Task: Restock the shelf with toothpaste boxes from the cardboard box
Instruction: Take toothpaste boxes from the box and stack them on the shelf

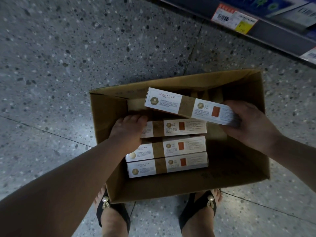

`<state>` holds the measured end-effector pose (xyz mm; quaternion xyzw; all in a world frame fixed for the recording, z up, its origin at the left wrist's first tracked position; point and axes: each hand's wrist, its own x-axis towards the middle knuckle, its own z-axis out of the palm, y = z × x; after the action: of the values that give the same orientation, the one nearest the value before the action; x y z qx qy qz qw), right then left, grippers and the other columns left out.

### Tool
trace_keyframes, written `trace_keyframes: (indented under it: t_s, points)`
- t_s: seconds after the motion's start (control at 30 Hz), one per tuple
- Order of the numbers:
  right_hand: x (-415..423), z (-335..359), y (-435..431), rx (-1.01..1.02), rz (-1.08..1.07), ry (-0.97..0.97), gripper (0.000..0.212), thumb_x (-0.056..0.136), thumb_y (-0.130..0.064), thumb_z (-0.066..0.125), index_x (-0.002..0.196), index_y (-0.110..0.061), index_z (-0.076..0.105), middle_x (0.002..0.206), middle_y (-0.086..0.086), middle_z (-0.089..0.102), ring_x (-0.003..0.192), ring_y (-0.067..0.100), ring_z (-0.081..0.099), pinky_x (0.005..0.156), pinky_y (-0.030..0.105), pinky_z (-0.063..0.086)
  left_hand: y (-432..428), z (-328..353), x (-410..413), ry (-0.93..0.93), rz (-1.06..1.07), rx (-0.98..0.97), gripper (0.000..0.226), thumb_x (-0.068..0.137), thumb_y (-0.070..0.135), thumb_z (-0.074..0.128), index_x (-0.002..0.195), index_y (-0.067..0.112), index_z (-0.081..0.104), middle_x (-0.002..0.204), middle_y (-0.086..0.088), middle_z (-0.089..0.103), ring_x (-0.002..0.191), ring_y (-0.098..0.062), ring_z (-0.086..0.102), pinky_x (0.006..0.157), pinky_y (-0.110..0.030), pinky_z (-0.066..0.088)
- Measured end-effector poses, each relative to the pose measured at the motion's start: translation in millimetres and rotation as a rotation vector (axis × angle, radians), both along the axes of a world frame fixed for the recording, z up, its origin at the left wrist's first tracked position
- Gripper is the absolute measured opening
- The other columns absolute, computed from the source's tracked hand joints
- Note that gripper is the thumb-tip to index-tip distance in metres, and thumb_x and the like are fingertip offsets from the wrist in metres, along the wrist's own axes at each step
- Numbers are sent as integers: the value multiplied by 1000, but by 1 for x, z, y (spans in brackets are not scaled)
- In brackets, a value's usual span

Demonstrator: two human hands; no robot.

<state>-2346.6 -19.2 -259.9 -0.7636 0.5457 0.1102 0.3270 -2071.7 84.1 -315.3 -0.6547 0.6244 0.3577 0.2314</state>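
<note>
An open cardboard box (pixel 242 170) stands on the floor between my feet. My right hand (pixel 251 124) grips one end of a white and gold toothpaste box (pixel 181 105), which is lifted and tilted above the carton. Three more toothpaste boxes lie side by side inside: a far one (pixel 179 127), a middle one (pixel 171 147) and a near one (pixel 167 165). My left hand (pixel 128 130) reaches into the carton and rests on the left end of the far one, fingers curled over its edge.
A dark shelf edge (pixel 277 36) with red, white and yellow price tags (pixel 234 19) runs across the top right, with blue packages above it. Speckled grey floor tiles surround the carton. My feet in black sandals (pixel 111 214) stand at its near side.
</note>
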Motion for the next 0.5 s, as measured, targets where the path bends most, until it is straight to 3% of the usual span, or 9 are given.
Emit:
trace_keyframes:
  t_s: [0.3, 0.5]
  points:
    - [5, 34, -4, -33, 18, -69, 61, 69, -15, 75, 125, -13, 51, 123, 12, 56, 116, 30, 48, 92, 38, 41, 2, 42, 0, 146, 159, -47, 68, 82, 27, 62, 140, 25, 27, 138, -3, 44, 128, -21, 38, 100, -36, 42]
    - [14, 121, -5, -36, 49, -126, 59, 70, -20, 74, 124, -19, 51, 109, -1, 53, 99, 8, 43, 78, 23, 33, 17, 131, 7, 212, 137, -81, 61, 76, 30, 67, 129, 27, 36, 125, -1, 53, 116, -19, 49, 85, -31, 49]
